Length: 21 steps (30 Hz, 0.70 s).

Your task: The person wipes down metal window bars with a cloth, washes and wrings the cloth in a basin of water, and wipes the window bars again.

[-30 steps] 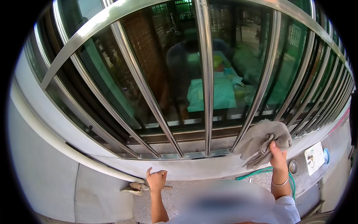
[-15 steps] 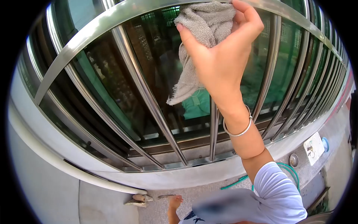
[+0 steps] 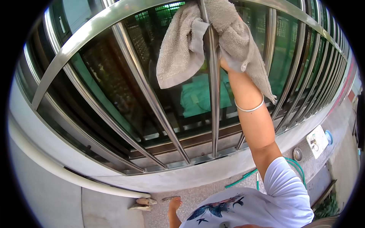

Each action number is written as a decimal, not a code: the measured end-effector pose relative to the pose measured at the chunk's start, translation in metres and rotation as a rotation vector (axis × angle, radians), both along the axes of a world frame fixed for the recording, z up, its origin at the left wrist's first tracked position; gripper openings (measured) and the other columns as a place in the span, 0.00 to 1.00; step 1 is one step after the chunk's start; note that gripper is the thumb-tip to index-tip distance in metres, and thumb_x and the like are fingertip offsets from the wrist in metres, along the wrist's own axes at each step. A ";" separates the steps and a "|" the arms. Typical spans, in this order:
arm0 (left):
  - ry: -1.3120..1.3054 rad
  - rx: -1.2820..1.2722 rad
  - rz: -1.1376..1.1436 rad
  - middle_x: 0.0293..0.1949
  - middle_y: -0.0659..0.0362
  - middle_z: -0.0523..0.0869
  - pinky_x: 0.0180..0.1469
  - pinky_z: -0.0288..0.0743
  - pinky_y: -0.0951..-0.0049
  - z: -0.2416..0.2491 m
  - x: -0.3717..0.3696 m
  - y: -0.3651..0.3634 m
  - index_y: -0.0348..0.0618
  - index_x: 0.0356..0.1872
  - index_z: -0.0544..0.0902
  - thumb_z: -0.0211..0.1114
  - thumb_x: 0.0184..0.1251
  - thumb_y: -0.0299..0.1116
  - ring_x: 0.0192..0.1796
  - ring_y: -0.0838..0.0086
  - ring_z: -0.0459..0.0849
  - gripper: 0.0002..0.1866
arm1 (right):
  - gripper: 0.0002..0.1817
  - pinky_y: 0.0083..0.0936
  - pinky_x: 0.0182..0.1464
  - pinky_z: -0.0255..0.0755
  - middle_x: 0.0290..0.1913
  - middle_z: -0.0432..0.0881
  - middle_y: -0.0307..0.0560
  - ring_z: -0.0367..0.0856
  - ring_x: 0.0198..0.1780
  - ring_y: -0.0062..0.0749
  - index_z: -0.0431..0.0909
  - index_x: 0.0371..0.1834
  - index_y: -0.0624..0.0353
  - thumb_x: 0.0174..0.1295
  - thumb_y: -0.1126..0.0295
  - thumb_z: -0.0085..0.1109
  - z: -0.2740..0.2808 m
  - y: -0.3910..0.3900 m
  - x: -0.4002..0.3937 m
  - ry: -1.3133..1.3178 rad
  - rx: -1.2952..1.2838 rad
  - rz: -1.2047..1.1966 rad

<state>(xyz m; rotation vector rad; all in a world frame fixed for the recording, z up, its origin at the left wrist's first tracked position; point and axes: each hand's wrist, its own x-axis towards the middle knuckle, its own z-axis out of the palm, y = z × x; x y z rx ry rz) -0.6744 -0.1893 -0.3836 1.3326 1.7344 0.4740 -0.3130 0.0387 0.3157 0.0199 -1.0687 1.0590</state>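
Observation:
A grey-beige towel [image 3: 234, 32] is draped around an upright steel bar [image 3: 214, 91] of the window grille, one end hanging left of the bar and the other to the right. My right hand [image 3: 225, 64] is at the bar, mostly covered by the towel and closed on it; most of its fingers are hidden. A silver bangle [image 3: 249, 109] circles the right forearm. Far below, beside my shirt, my left hand [image 3: 175, 203] hangs small in view, away from the grille. Its fingers are too small to make out.
Dark window glass lies behind the bars, with a green folded cloth [image 3: 195, 97] inside. A curved steel rail [image 3: 87, 32] crosses above. On the ground are stones [image 3: 142, 204], a green hose [image 3: 243, 178], a metal bowl [image 3: 297, 154] and a white board [image 3: 317, 141].
My right hand has moved down and gone behind the towel. The towel, bunched in the fingers before, now hangs spread on both sides of the bar. My left hand has shifted slightly left.

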 end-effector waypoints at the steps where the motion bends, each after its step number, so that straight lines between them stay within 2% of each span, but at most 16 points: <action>1: 0.037 0.136 -0.076 0.26 0.56 0.87 0.37 0.77 0.67 -0.011 -0.004 -0.003 0.40 0.32 0.83 0.52 0.65 0.39 0.31 0.69 0.86 0.15 | 0.17 0.26 0.54 0.71 0.47 0.78 0.49 0.78 0.49 0.32 0.72 0.56 0.63 0.67 0.66 0.54 -0.002 0.005 0.003 -0.004 -0.002 -0.061; 2: 0.037 0.135 -0.077 0.26 0.56 0.87 0.37 0.77 0.67 0.000 0.000 -0.002 0.40 0.32 0.83 0.52 0.65 0.39 0.31 0.69 0.86 0.15 | 0.16 0.24 0.53 0.71 0.46 0.79 0.48 0.78 0.48 0.31 0.73 0.55 0.63 0.67 0.67 0.54 -0.003 0.011 0.007 -0.046 0.048 -0.198; 3: 0.009 0.030 -0.026 0.26 0.56 0.87 0.38 0.77 0.68 0.011 0.009 0.000 0.40 0.34 0.83 0.53 0.65 0.40 0.31 0.69 0.86 0.15 | 0.15 0.23 0.52 0.71 0.44 0.79 0.47 0.79 0.47 0.29 0.73 0.54 0.63 0.67 0.68 0.54 -0.011 0.023 0.016 -0.244 0.293 -0.630; 4: -0.018 -0.079 0.025 0.26 0.56 0.87 0.38 0.77 0.68 0.018 0.017 -0.001 0.40 0.35 0.84 0.54 0.65 0.40 0.31 0.69 0.86 0.15 | 0.14 0.21 0.51 0.72 0.43 0.80 0.46 0.79 0.46 0.28 0.73 0.53 0.62 0.68 0.69 0.54 -0.017 0.022 0.019 -0.259 0.375 -0.836; 5: -0.019 -0.082 0.026 0.26 0.56 0.87 0.38 0.77 0.68 0.022 0.025 -0.004 0.40 0.35 0.84 0.54 0.65 0.40 0.31 0.69 0.86 0.15 | 0.13 0.19 0.50 0.72 0.42 0.80 0.45 0.80 0.45 0.26 0.74 0.53 0.62 0.68 0.70 0.53 -0.019 0.004 0.013 -0.191 0.378 -0.895; 6: -0.084 -0.088 0.063 0.27 0.56 0.87 0.37 0.78 0.68 0.025 0.034 -0.006 0.40 0.37 0.84 0.54 0.65 0.40 0.30 0.70 0.86 0.15 | 0.11 0.14 0.46 0.70 0.43 0.79 0.44 0.77 0.43 0.20 0.72 0.49 0.62 0.67 0.71 0.56 -0.023 -0.020 0.008 0.101 0.064 -0.510; 7: -0.149 -0.093 0.102 0.27 0.56 0.87 0.37 0.78 0.68 0.028 0.038 -0.008 0.40 0.39 0.83 0.54 0.65 0.40 0.30 0.70 0.86 0.16 | 0.32 0.20 0.52 0.68 0.51 0.72 0.48 0.74 0.48 0.25 0.66 0.54 0.67 0.51 0.67 0.75 -0.034 -0.035 0.007 0.021 0.151 -0.707; 8: -0.150 -0.092 0.107 0.27 0.56 0.87 0.37 0.78 0.68 0.027 0.039 -0.009 0.40 0.39 0.83 0.54 0.65 0.40 0.30 0.70 0.86 0.16 | 0.16 0.15 0.46 0.68 0.40 0.74 0.41 0.72 0.39 0.18 0.68 0.44 0.64 0.57 0.78 0.65 -0.049 -0.038 0.007 -0.049 0.364 -0.863; 9: -0.144 -0.085 0.065 0.27 0.56 0.87 0.36 0.78 0.68 0.025 0.041 -0.011 0.39 0.40 0.83 0.54 0.65 0.41 0.29 0.70 0.86 0.16 | 0.17 0.16 0.45 0.69 0.42 0.74 0.42 0.72 0.40 0.18 0.66 0.47 0.64 0.59 0.78 0.63 -0.063 -0.037 0.014 -0.170 0.516 -1.105; 11: -0.136 -0.079 0.021 0.27 0.56 0.87 0.35 0.78 0.69 0.025 0.043 -0.014 0.39 0.41 0.83 0.54 0.66 0.41 0.29 0.71 0.86 0.17 | 0.18 0.15 0.44 0.69 0.42 0.74 0.43 0.73 0.39 0.18 0.63 0.49 0.64 0.61 0.78 0.61 -0.066 -0.042 0.019 -0.066 0.572 -1.285; 13: -0.145 -0.148 0.054 0.30 0.54 0.87 0.32 0.79 0.71 0.029 0.043 -0.016 0.36 0.40 0.82 0.55 0.68 0.37 0.29 0.72 0.85 0.14 | 0.21 0.14 0.44 0.70 0.42 0.75 0.44 0.74 0.39 0.17 0.61 0.51 0.64 0.61 0.76 0.62 -0.049 -0.046 0.022 0.132 0.406 -0.961; 15: -0.084 -0.146 0.011 0.30 0.54 0.87 0.32 0.79 0.72 0.031 0.039 -0.011 0.36 0.40 0.82 0.55 0.68 0.38 0.29 0.72 0.85 0.15 | 0.21 0.14 0.42 0.70 0.40 0.77 0.42 0.75 0.38 0.17 0.63 0.52 0.64 0.61 0.72 0.64 -0.023 -0.051 0.015 0.092 0.291 -0.801; 17: -0.027 -0.150 -0.026 0.29 0.54 0.87 0.31 0.78 0.72 0.032 0.033 -0.003 0.36 0.41 0.82 0.55 0.69 0.39 0.28 0.72 0.85 0.16 | 0.24 0.15 0.45 0.70 0.43 0.78 0.42 0.76 0.42 0.19 0.69 0.54 0.65 0.58 0.67 0.67 -0.003 -0.054 -0.005 -0.123 0.124 -0.712; 18: -0.003 -0.084 -0.042 0.28 0.54 0.87 0.32 0.78 0.72 0.030 0.031 0.001 0.37 0.41 0.82 0.55 0.69 0.41 0.29 0.73 0.85 0.16 | 0.24 0.15 0.45 0.70 0.43 0.78 0.42 0.76 0.42 0.19 0.69 0.54 0.65 0.58 0.67 0.67 0.009 -0.053 -0.008 -0.129 0.111 -0.704; 19: 0.021 -0.027 -0.057 0.28 0.54 0.87 0.33 0.78 0.73 0.030 0.031 -0.002 0.37 0.41 0.82 0.54 0.69 0.42 0.29 0.73 0.85 0.17 | 0.17 0.16 0.36 0.71 0.36 0.79 0.42 0.77 0.34 0.21 0.73 0.47 0.65 0.60 0.67 0.63 0.021 -0.052 -0.010 -0.235 0.086 -0.443; 21: 0.040 -0.068 -0.086 0.28 0.56 0.87 0.35 0.78 0.73 0.066 0.038 0.005 0.39 0.42 0.82 0.55 0.69 0.42 0.30 0.73 0.85 0.16 | 0.11 0.15 0.28 0.70 0.30 0.80 0.41 0.77 0.27 0.21 0.76 0.40 0.63 0.61 0.67 0.60 0.022 -0.053 -0.003 -0.300 0.007 -0.094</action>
